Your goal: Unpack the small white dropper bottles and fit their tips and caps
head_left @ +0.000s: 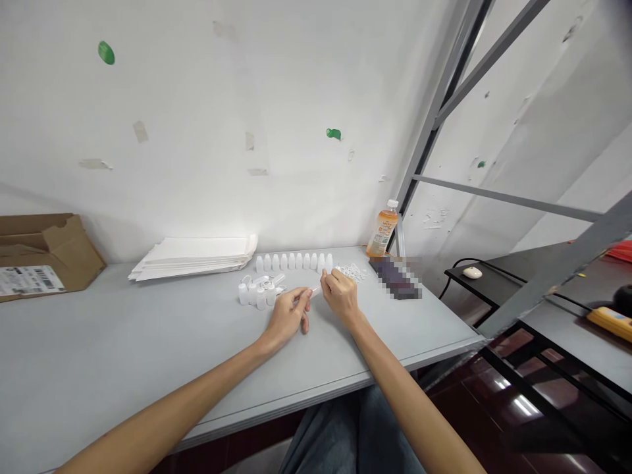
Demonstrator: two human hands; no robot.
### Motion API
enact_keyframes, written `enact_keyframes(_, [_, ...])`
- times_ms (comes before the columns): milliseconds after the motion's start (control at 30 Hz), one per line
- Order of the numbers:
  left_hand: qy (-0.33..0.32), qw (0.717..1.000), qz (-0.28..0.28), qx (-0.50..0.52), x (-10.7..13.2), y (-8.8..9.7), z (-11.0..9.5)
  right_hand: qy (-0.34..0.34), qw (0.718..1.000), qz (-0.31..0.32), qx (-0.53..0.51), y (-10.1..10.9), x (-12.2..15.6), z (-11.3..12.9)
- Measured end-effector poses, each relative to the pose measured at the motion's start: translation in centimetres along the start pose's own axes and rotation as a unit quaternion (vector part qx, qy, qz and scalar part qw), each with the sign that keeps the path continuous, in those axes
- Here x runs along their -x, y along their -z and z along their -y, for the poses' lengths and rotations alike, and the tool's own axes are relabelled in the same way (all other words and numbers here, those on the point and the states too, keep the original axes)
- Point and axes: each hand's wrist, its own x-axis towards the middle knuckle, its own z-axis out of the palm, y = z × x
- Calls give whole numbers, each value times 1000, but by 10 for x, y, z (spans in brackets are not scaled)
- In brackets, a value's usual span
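Observation:
My left hand (289,315) rests on the grey table (123,342), its fingers pinched round a small clear plastic bottle (310,293) lying on its side. My right hand (339,293) is curled shut just to the right of it, fingertips at the bottle's end; what it pinches is too small to make out. Behind the hands, several small white bottles stand upright in a row (293,261). A loose cluster of more bottles (257,289) sits left of my left hand. A little heap of white caps (353,270) lies just beyond my right hand.
A stack of white sheets (195,255) lies at the back left, with a cardboard box (39,253) at the far left. An orange drink bottle (382,232) stands by the wall next to a dark blurred object (397,278). A metal frame (494,197) and another desk are on the right.

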Motion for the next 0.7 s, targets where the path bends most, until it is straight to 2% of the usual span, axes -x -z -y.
enact_keyframes(167, [-15, 999, -30, 1, 6, 6, -1, -44, 994, -83, 50, 13, -5, -18])
enact_keyframes(267, [-21, 999, -37, -13, 3, 6, 1, -12, 996, -72, 50, 12, -5, -13])
enact_keyframes(333, [-19, 999, -28, -23, 2, 6, 4, -13, 997, -55, 51, 10, -5, -7])
enact_keyframes(433, [-10, 999, -17, -40, 2, 7, 5, -37, 998, -31, 49, 9, -4, -7])
enact_keyframes(700, [1, 997, 6, -71, 6, 7, 2, -120, 992, -18, 32, 18, -1, -33])
